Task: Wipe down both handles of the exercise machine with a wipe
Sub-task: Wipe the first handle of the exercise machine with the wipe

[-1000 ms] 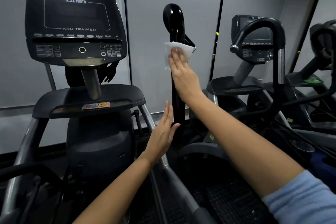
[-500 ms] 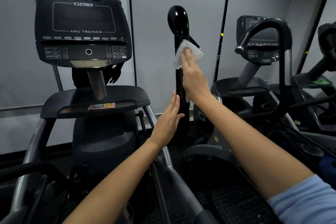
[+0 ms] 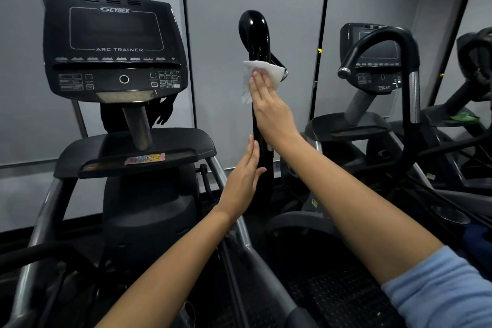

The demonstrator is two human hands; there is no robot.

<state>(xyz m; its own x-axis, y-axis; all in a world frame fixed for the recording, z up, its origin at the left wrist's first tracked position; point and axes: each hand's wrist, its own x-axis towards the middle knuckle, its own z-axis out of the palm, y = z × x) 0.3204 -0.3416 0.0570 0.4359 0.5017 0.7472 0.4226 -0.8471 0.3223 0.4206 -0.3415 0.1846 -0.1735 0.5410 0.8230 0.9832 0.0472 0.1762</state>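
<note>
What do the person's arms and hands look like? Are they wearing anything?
Both forearms are bare. The right arm has a light blue sleeve pushed up near the elbow. The left hand and right hand wear no gloves, and no rings or watch show. The nails look short and plain.

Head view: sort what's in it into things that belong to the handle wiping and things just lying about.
Part of the job:
- white wipe, pressed flat against the handle
- glossy black handle
- right hand, on the wipe
- left hand, flat against the handle lower down

Just lying about:
- console
- colourful card on the console shelf
- neighbouring machine
</note>
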